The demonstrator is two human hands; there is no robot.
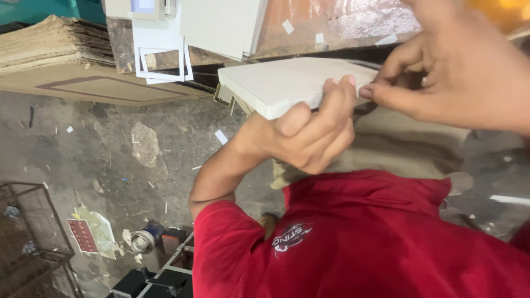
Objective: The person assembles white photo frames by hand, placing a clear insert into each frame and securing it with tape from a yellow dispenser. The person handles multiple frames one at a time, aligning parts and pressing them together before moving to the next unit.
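A flat white panel [292, 83] is sitting in the upper middle of the view, tilted, with its near corner pointing down toward the left and its thick pale edge facing the camera. The left hand [309, 132] is gripping it from below, fingers curling up over the right part of the near edge and thumb pressing against the underside. The right hand [458, 72] is coming in from the upper right, its thumb and forefinger pinching narrowly at the panel's right end, just beside the left fingertips; whether they are actually clamping something there is hard to tell.

The panel's left corner and far edge are hanging free, with open air below them down to the floor. Just beyond the far edge, more white panels [221, 25] and thin white frames [160, 63] are leaning against a brown board [337, 22]. A stack of cardboard sheets [49, 41] is lying at upper left.

Below, a red shirt [359, 243] is filling the lower right. The grey concrete floor [110, 149] is carrying scraps of white litter, a wire cage [27, 237] at lower left and a small metal can [146, 237].
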